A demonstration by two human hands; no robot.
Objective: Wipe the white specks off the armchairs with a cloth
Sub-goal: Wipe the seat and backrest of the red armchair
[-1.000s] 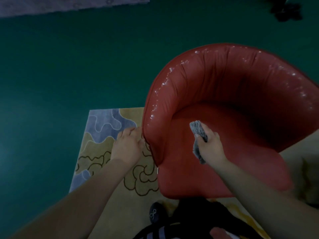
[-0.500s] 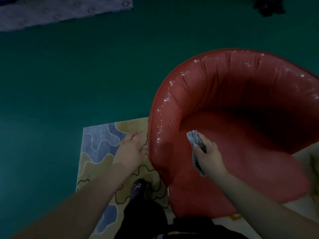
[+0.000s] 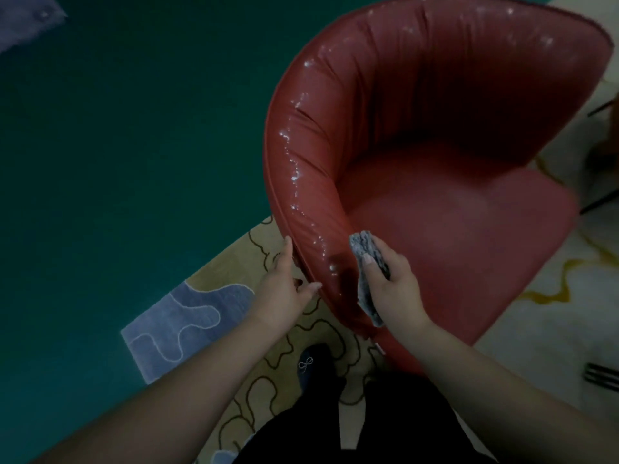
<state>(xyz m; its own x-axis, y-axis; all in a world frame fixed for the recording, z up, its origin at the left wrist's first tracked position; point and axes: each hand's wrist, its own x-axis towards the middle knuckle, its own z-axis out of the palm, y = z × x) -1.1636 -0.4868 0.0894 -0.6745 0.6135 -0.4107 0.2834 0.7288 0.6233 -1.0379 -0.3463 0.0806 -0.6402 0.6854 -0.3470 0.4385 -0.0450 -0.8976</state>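
So the person is standing right at the front corner of a rounded red leather armchair (image 3: 435, 155), leaning over it. Their right hand (image 3: 393, 289) is curling around a crumpled grey cloth (image 3: 365, 262) — thumb pinning it on top, one wad sticking up above the fingers and a tail hanging down below the palm. The cloth is sitting just beside the inner face of the chair's near arm, right at the low front end of it; can't really tell if it's actually touching the leather.

The left hand (image 3: 283, 296) is resting against the outer side of that same arm, fingers mostly straight and relaxed, not holding anything.

White specks (image 3: 291, 162) are running in a broken line along the top of the padded rim, from near the cloth all the way up and around the backrest — more of them are glinting at the far top edge.

The chair is sitting on a beige rug with brown squiggles and pale blue blobs (image 3: 187, 316), and dark green floor (image 3: 117, 128) is spreading out to the left. The person's black shoe with a small white bow (image 3: 313, 366) is showing below, on the rug.
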